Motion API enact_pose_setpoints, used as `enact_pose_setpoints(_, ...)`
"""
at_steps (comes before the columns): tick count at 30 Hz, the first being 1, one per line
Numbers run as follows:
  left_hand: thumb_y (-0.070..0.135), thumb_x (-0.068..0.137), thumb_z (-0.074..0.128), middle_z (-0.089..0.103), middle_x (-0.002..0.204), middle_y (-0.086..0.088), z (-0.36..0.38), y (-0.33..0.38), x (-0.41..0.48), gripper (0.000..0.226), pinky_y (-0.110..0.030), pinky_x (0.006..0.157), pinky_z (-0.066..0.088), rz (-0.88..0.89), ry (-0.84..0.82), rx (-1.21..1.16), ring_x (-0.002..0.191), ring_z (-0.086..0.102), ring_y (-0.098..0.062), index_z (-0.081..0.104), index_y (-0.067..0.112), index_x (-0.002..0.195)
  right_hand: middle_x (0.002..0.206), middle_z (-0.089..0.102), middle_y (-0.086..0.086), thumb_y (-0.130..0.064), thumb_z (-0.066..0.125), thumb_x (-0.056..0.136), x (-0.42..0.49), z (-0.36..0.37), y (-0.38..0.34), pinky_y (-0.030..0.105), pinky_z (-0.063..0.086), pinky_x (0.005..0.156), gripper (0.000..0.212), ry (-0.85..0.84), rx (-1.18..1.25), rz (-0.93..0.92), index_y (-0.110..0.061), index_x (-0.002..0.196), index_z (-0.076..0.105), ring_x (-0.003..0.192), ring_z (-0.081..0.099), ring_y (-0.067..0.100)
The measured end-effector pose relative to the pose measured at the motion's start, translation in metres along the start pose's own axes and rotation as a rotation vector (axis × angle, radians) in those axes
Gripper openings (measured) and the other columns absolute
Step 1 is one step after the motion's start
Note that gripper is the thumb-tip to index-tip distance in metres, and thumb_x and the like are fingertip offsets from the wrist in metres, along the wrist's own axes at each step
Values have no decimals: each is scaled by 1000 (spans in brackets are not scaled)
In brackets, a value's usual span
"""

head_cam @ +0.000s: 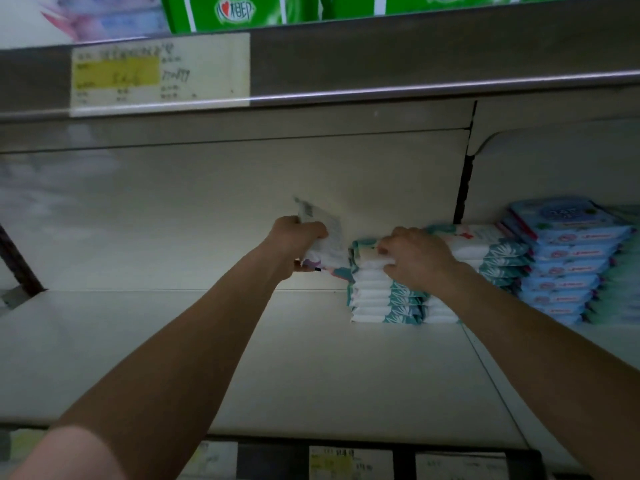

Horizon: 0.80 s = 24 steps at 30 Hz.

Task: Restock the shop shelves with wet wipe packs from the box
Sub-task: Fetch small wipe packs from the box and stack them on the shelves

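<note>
My left hand (pixel 297 242) grips a white wet wipe pack (pixel 325 237), held tilted on edge just left of a stack of white and teal wet wipe packs (pixel 384 299) on the cream shelf (pixel 242 358). My right hand (pixel 417 258) rests on the upper front of that stack, its fingers curled over the top packs. A second column of the same packs (pixel 491 251) lies behind my right wrist. The box is out of view.
A stack of blue wipe packs (pixel 568 261) fills the shelf's right end. The upper shelf edge carries a price label (pixel 159 74), with green packages (pixel 239 12) above. More price labels (pixel 349 462) line the front rail below.
</note>
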<state>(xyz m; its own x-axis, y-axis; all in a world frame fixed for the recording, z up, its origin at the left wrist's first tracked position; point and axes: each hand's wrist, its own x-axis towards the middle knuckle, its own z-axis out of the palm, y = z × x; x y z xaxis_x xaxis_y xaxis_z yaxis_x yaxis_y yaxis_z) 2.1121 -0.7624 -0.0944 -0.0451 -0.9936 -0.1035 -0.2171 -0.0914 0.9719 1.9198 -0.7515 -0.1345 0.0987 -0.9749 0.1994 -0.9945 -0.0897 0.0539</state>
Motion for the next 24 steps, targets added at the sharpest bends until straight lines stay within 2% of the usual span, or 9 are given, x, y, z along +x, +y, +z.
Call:
enact_pose_setpoints(2, 8, 89, 58, 66, 100, -10, 4, 1, 2, 23, -24, 53, 55, 223, 49, 235, 71, 62, -20, 61, 8, 113, 111, 64, 8, -32, 54, 94, -1, -21, 1, 32, 49, 83, 30, 18, 394, 75, -10, 109, 67, 98, 60, 24)
enact_pose_setpoints(5, 19, 92, 54, 64, 89, -5, 17, -3, 0, 16, -25, 57, 47, 618, 132, 785, 76, 61, -23, 65, 18, 103, 93, 72, 9, -48, 57, 90, -5, -55, -5, 27, 55, 69, 41, -16, 1303, 326, -9, 101, 64, 84, 70, 21)
enact_pose_setpoints(7, 25, 89, 57, 62, 91, -8, 30, -12, 2, 23, -31, 65, 46, 806, 119, 904, 84, 57, -27, 67, 19, 109, 92, 73, 12, -42, 63, 89, -9, -59, -6, 25, 57, 63, 36, -116, 1441, 369, -7, 98, 64, 81, 71, 20)
enact_pose_setpoints(9, 40, 80, 59, 64, 102, -11, 39, -19, 6, 42, -38, 77, 48, 852, 17, 882, 96, 57, -31, 67, 20, 117, 93, 70, 18, -14, 64, 89, -12, -53, -6, 24, 59, 61, 16, -121, 1479, 407, 0, 93, 64, 78, 69, 21)
enact_pose_setpoints(12, 37, 77, 77, 51, 136, -7, 35, -11, 7, 77, -34, 100, 43, 575, -146, 746, 119, 50, -24, 43, 20, 144, 94, 61, 16, 5, 58, 88, -13, -45, 6, 24, 59, 56, 4, -32, 1580, 499, 2, 90, 60, 77, 64, 21)
enact_pose_setpoints(14, 26, 79, 78, 46, 142, -6, 31, -6, 6, 84, -25, 94, 42, 279, -269, 458, 115, 51, -18, 32, 16, 149, 97, 60, 14, 7, 56, 89, -14, -42, 16, 25, 58, 52, 8, -12, 1636, 540, 1, 93, 60, 81, 63, 22)
enact_pose_setpoints(16, 15, 86, 71, 50, 139, -14, 31, -2, 4, 63, -29, 83, 51, 76, -324, 84, 103, 58, -21, 41, 8, 140, 98, 60, 14, 8, 54, 90, -14, -41, 21, 24, 57, 51, 10, -27, 1668, 528, 0, 90, 59, 81, 63, 22)
enact_pose_setpoints(19, -7, 89, 61, 51, 134, -22, 33, 1, 10, 53, -30, 66, 55, -81, -217, -240, 92, 60, -24, 43, 1, 138, 104, 60, 10, 9, 56, 89, -13, -38, 26, 23, 57, 53, 13, -55, 1627, 466, -2, 93, 61, 86, 63, 20)
enact_pose_setpoints(24, -11, 85, 62, 56, 112, -20, 43, 7, 27, 16, -28, 68, 57, -92, -84, -225, 88, 59, -22, 57, 3, 91, 83, 65, 17, -10, 65, 85, 0, -35, 38, 29, 53, 53, 16, 71, 822, 394, 6, 82, 67, 68, 64, 24)
